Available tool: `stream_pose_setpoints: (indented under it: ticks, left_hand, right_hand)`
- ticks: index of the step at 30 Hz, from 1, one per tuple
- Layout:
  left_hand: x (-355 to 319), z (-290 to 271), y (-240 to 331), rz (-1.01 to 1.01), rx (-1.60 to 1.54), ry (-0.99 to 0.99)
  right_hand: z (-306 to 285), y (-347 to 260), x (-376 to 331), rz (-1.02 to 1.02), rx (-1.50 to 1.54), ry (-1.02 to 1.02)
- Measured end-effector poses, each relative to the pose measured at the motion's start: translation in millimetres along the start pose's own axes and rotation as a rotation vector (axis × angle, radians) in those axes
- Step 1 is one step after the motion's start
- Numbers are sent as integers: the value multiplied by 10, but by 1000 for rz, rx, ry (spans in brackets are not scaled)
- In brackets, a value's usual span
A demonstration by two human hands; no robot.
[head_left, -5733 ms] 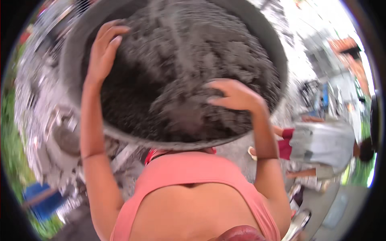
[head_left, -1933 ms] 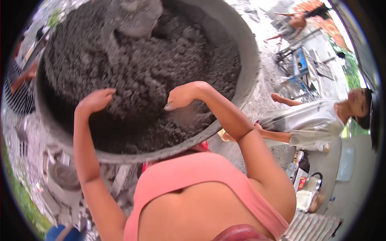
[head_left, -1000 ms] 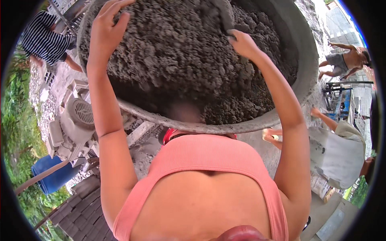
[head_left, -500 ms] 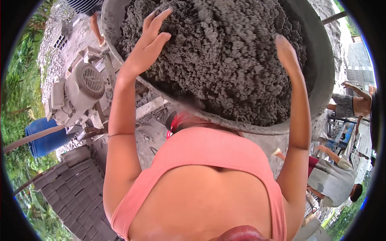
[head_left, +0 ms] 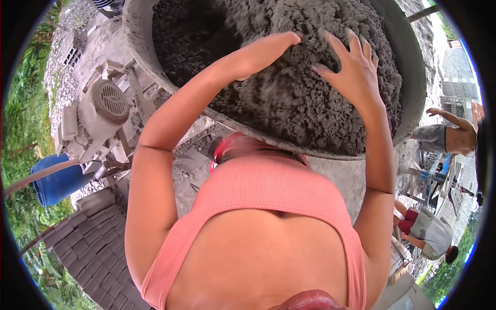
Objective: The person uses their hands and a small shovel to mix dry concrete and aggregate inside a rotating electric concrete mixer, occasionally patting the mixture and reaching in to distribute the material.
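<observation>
A wide round metal drum (head_left: 411,111) full of grey, crumbly, damp concrete mix (head_left: 305,111) is right in front of me. My left hand (head_left: 266,54) reaches across toward the middle of the mix, seen edge-on. Its visible edge is stretched out, and the other fingers are hidden behind it. Nothing held shows there. On the right part of the mix lies my right hand (head_left: 354,72), open, its fingers spread and dusted grey. A dark hollow (head_left: 194,39) shows in the mix on the left side.
Left of the drum stands a dusty motor (head_left: 106,106) on a frame. A blue barrel (head_left: 57,178) and stacked grey blocks (head_left: 93,243) lie further left. Two people work at the right, one in grey shorts (head_left: 433,138), one in a light shirt (head_left: 433,232).
My left hand has swept right from the drum's left side toward the middle. My right hand has moved slightly left, fingers spreading. A dark hollow has appeared in the mix at the left.
</observation>
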State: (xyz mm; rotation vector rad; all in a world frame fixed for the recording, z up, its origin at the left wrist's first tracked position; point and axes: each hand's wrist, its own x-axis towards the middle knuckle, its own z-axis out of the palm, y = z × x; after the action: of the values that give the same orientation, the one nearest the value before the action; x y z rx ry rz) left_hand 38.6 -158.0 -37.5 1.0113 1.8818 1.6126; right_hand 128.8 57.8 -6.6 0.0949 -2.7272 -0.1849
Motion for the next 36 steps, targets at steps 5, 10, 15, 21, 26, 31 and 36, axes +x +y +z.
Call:
stream_pose_setpoints:
  ticks: [5,10,15,21,26,31,36]
  left_hand:
    - [124,37,-172,-232,7,-166]
    - [428,-589,-112,-345,-477,127]
    - [627,-1043,-379,-315,-350,77]
    - [575,-1115,-962,-662,1068,-416]
    - [466,-995,-1433,-542,969,-535]
    - [517,-775,-1022,-596,948,-478]
    - [463,-931,-1204,-528,1103,-469]
  right_hand:
    - [89,27,-110,-30,-56,-236]
    - [590,123,-249,-136,-149,-459]
    - [776,250,-118,-108,279,-608]
    - [900,393,26,19,633,-187]
    - [1084,559,-313,-40,433,-1079]
    - [1095,773,-198,128,489,-1053]
    - [1040,761,-85,233,594,-999]
